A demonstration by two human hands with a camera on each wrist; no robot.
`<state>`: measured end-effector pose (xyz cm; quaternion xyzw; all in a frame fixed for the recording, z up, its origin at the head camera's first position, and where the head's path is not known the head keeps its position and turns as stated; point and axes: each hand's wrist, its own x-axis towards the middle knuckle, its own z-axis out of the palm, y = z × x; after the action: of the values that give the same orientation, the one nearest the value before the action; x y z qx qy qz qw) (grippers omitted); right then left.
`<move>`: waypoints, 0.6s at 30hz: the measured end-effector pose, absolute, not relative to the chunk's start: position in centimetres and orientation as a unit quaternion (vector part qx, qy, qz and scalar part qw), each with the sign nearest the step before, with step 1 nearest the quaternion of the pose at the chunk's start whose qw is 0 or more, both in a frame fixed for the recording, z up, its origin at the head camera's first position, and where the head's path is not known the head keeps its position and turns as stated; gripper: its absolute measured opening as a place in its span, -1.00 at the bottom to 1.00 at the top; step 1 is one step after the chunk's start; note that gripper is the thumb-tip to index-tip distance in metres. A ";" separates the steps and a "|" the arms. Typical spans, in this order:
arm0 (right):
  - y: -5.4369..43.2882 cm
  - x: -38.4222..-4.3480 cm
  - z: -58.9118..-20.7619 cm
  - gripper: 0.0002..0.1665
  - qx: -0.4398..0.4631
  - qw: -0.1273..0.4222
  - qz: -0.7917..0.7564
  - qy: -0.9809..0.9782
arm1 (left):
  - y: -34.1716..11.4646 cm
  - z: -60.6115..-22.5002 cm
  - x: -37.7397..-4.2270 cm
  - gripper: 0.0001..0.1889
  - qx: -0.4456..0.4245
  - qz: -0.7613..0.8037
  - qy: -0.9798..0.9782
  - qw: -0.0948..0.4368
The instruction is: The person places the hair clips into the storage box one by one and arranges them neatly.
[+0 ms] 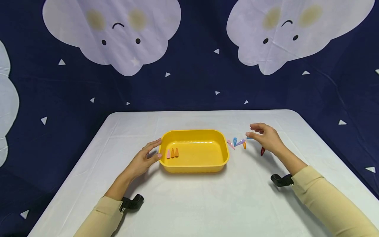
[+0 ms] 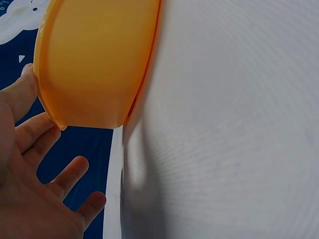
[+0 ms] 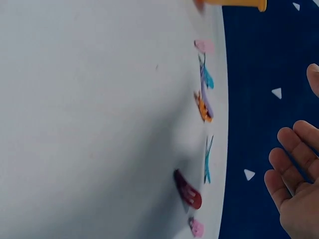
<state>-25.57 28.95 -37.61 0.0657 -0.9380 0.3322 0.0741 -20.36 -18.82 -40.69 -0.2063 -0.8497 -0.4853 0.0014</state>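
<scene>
A yellow plastic tray stands on the table, with one pink hair clip and two orange hair clips lying in its left part. My left hand touches the tray's left end, its fingertips and thumb at the rim and the other fingers spread. Over the loose clips to the right, my right hand hovers with relaxed fingers and nothing between them. Beneath and beside it lie a dark red clip, a blue clip, an orange clip and a purple clip.
Closer to the tray are another blue clip and a pink clip. One more pink clip shows beyond the dark red one in the right wrist view. A white cloth covers the table; a dark blue curtain hangs behind.
</scene>
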 end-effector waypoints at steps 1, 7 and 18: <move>29.1 -25.6 -37.7 -0.21 0.064 0.071 0.330 -0.939 | -18.8 -40.7 -20.3 -0.43 -0.206 -0.486 -0.849 0.002; 30.0 -26.0 -38.1 -0.17 0.054 0.052 0.321 -0.944 | -18.8 -40.7 -20.3 -0.44 -0.207 -0.485 -0.849 0.004; 31.1 -27.2 -39.3 -0.14 0.056 0.021 0.306 -0.950 | -18.9 -40.6 -20.3 -0.44 -0.208 -0.487 -0.848 0.001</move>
<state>-27.19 31.13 -39.34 0.0557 -0.9503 0.3055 0.0214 -20.30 -18.86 -40.65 -0.2075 -0.8484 -0.4869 0.0015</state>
